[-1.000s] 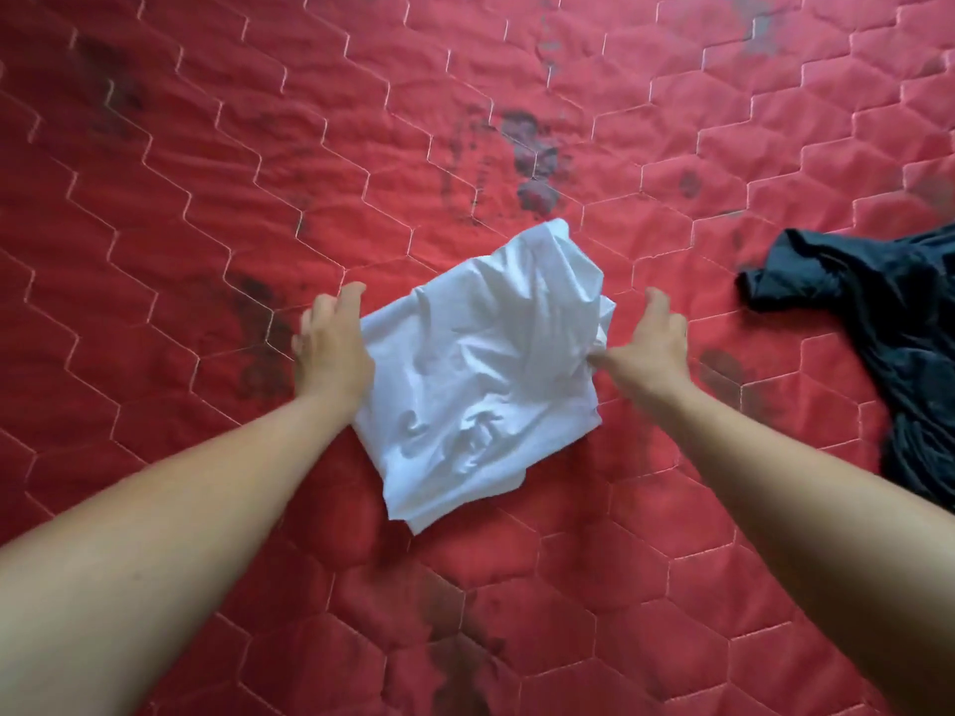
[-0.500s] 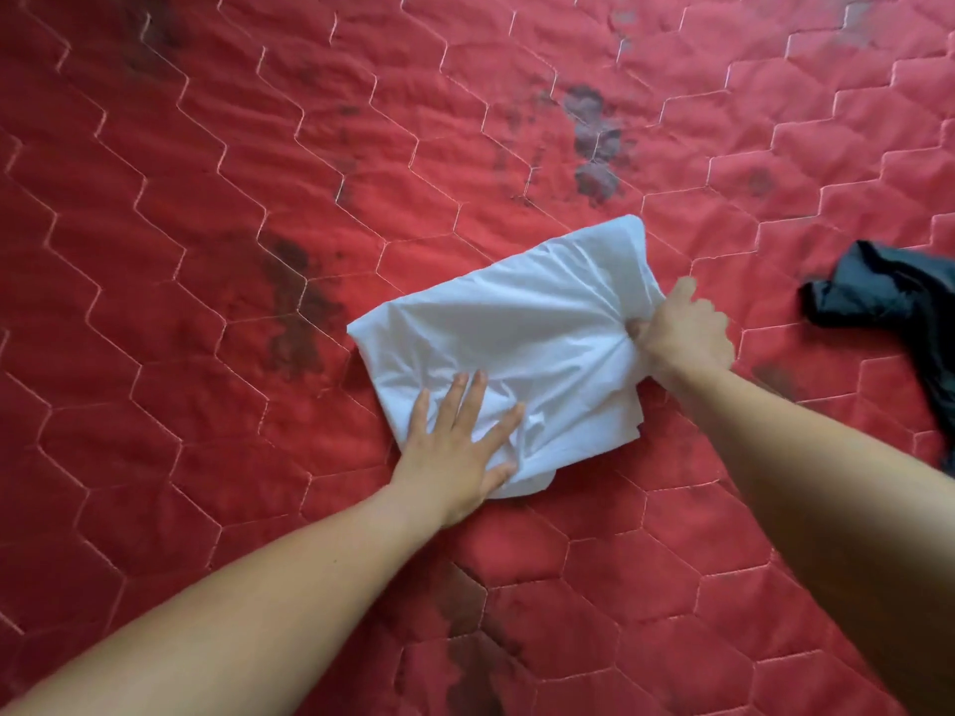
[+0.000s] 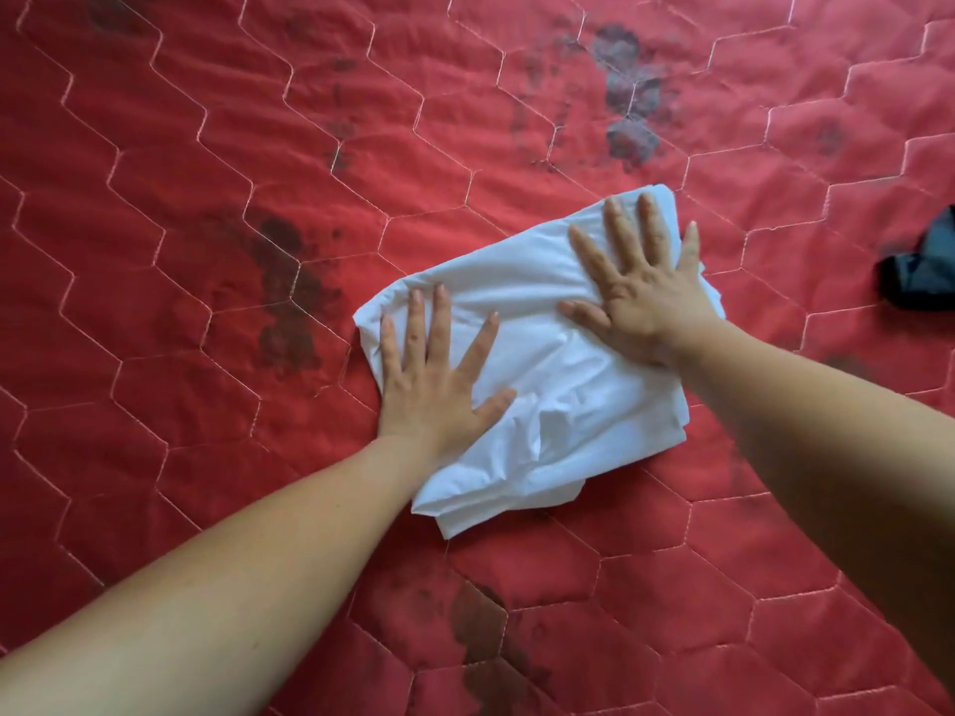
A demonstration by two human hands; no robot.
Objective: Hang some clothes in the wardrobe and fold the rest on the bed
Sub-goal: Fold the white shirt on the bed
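Note:
A white garment [image 3: 563,405], folded into a small rumpled rectangle, lies on the red quilted bed [image 3: 206,250] near the middle of the view. My left hand [image 3: 434,379] rests flat on its left part with fingers spread. My right hand [image 3: 641,297] lies flat on its upper right part, fingers spread too. Neither hand grips the cloth; both press down on it.
A dark blue-black garment [image 3: 920,271] lies crumpled at the right edge, mostly out of view. The red cover has dark stains above, left of and below the white garment.
My right hand let go of the garment's right edge and now lies flat on top. My left hand slid up onto the left part. The fold is flatter.

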